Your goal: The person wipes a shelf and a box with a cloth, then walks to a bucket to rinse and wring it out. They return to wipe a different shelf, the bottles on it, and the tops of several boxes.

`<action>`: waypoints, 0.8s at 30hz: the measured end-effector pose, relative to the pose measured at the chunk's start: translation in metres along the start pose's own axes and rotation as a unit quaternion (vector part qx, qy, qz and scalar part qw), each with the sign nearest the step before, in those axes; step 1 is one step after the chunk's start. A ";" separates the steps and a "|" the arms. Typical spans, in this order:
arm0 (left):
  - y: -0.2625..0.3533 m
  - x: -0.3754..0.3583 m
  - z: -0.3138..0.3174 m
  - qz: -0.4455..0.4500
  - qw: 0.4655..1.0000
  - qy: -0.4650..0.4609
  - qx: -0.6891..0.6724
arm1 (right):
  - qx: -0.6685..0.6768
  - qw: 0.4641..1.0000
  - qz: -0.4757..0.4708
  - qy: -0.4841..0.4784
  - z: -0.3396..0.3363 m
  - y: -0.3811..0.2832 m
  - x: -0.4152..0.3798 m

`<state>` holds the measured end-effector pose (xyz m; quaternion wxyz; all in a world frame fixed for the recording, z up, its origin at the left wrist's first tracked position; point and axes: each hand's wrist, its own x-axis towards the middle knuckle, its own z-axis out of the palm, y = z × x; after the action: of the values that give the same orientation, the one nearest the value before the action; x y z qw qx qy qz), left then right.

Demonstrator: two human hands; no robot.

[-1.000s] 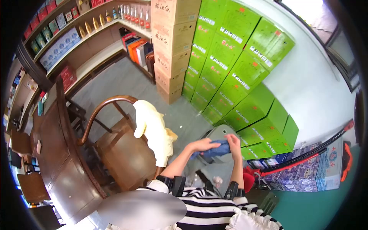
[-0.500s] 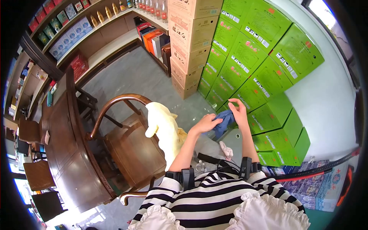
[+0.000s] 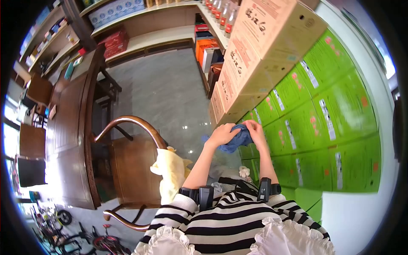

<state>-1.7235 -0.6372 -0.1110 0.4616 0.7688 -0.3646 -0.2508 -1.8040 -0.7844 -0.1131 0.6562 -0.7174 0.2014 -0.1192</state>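
Observation:
A crumpled blue cloth (image 3: 235, 140) hangs between my two hands. My left hand (image 3: 222, 134) grips its left part, with the thumb laid over the fabric. At the cloth's upper right edge, my right hand (image 3: 255, 132) pinches it between thumb and fingers. Pale yellow cloth (image 3: 170, 174) drapes over the arm of a wooden chair (image 3: 134, 174), left of my left forearm. A small whitish-pink bundle (image 3: 244, 171) lies below the blue cloth, near my body.
Green boxes (image 3: 310, 123) and tan cartons (image 3: 242, 63) are stacked close on the right. A dark wooden table (image 3: 72, 127) stands left of the chair. Shelves (image 3: 161, 36) with bottles line the back. Bicycles (image 3: 97, 242) show at lower left.
The view has turned to the right, and the stacked boxes look nearer. Both hands have shifted slightly left with the blue cloth, which is now more bunched up between them.

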 end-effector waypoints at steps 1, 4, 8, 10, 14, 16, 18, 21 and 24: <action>-0.003 0.016 0.002 0.020 0.999 0.045 0.018 | 0.005 0.999 0.009 -0.043 -0.009 -0.003 0.013; 0.004 0.051 -0.020 -0.050 0.998 0.044 -0.022 | -0.038 0.989 0.046 -0.135 -0.022 -0.013 0.062; -0.026 0.065 -0.046 -0.122 0.982 0.146 -0.003 | -0.043 0.963 0.104 -0.246 0.002 -0.012 0.113; -0.038 0.064 -0.068 -0.145 0.977 0.155 0.010 | -0.035 0.948 0.112 -0.294 0.025 -0.010 0.135; -0.053 0.068 -0.111 -0.191 0.962 0.194 0.002 | -0.029 0.938 0.111 -0.327 0.069 -0.005 0.179; -0.065 0.076 -0.134 -0.202 0.955 0.219 -0.012 | -0.055 0.938 0.055 -0.338 0.092 -0.002 0.206; -0.078 0.091 -0.159 -0.205 0.951 0.230 -0.034 | -0.047 0.936 0.035 -0.348 0.117 0.000 0.240; -0.105 0.116 -0.210 -0.214 0.945 0.238 -0.062 | -0.049 0.928 0.007 -0.368 0.158 -0.015 0.293; -0.135 0.129 -0.262 -0.207 0.943 0.253 -0.069 | -0.044 0.919 -0.016 -0.392 0.207 -0.036 0.336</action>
<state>-1.4113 -0.5601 -0.1204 0.5281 0.8319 -0.0511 -0.1627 -1.4101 -0.7471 -0.1318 0.6486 -0.7377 -0.0790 0.1700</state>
